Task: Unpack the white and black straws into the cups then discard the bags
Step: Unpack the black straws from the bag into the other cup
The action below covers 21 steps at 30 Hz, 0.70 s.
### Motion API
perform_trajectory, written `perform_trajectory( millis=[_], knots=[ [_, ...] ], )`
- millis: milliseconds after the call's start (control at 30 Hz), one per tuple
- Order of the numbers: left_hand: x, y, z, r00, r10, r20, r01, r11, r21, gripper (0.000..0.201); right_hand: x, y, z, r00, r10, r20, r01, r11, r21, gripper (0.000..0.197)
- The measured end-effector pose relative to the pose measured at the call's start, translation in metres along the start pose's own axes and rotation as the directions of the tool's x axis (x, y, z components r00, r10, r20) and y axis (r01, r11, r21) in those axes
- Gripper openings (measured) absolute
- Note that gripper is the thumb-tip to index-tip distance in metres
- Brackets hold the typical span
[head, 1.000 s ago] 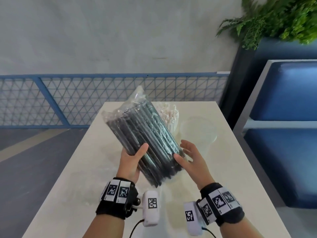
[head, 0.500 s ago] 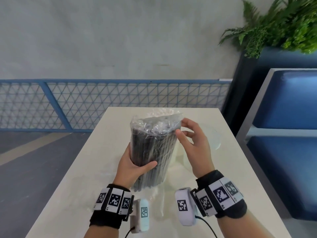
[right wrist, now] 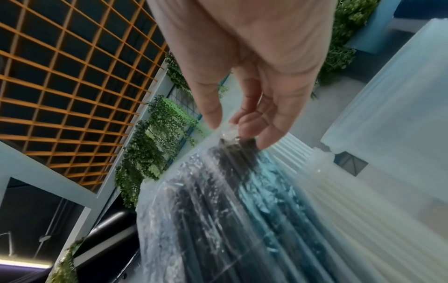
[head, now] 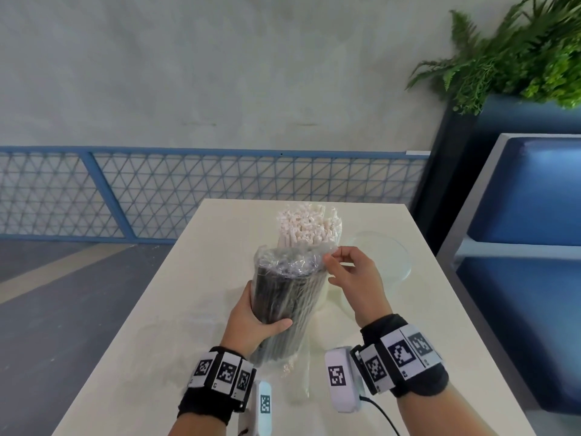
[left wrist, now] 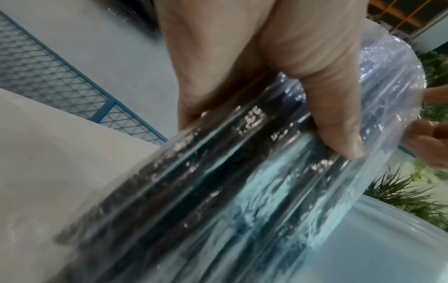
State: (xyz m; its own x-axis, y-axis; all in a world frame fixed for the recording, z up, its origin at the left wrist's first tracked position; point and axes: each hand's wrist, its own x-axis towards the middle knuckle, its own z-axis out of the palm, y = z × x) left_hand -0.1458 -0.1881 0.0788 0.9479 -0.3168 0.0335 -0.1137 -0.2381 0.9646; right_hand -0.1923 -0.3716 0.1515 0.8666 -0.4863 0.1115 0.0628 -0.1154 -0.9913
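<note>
Clearly, the bag of black straws [head: 284,297] was held upright by the left hand [head: 251,322], whose fingers and thumb were wrapped around its lower half, while its bottom end stood low, at or just above the table [head: 132,357]. The loose plastic at the bag's top edge was pinched by the thumb and fingers of the right hand [head: 352,278], as was shown closely in the right wrist view.

To do this step well, the bundle should probably be kept firm and vertical by the left hand, and the film should be pulled apart slowly at the top, so that the straws are not spilled when the plastic gives way. The opening is best made wide enough for the whole bundle to be slid out at once.

One bag of black straws was counted. One bundle of white straws [head: 309,228] stood just behind it; whether it was already in a cup could not be told. One clear empty cup [head: 386,262] was seen near the right hand. Two hands were in use.
</note>
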Motion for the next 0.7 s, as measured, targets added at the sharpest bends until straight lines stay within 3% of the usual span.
perform_trajectory(
  millis=[167,400,567,700],
  knots=[
    [0.009,0.014,0.000,0.999,0.016,-0.051,-0.020,0.997,-0.070,0.084,-0.003,0.007,0.004,0.998,0.029,0.060,-0.030,0.999,0.026,0.014],
    [0.012,0.013,0.002,0.997,0.002,-0.082,-0.008,0.997,-0.080,0.074,-0.002,0.005,0.001,0.991,0.064,0.119,-0.075,0.993,0.090,0.010],
    [0.017,0.024,-0.007,0.998,0.040,-0.045,-0.044,0.994,-0.099,0.073,-0.001,0.004,-0.003,0.988,0.036,0.148,-0.058,0.987,0.149,0.012],
    [0.019,0.025,-0.013,1.000,0.024,0.007,-0.023,0.998,-0.063,0.063,-0.002,0.010,-0.005,0.985,0.010,0.174,-0.022,0.998,0.063,0.006]
  ],
)
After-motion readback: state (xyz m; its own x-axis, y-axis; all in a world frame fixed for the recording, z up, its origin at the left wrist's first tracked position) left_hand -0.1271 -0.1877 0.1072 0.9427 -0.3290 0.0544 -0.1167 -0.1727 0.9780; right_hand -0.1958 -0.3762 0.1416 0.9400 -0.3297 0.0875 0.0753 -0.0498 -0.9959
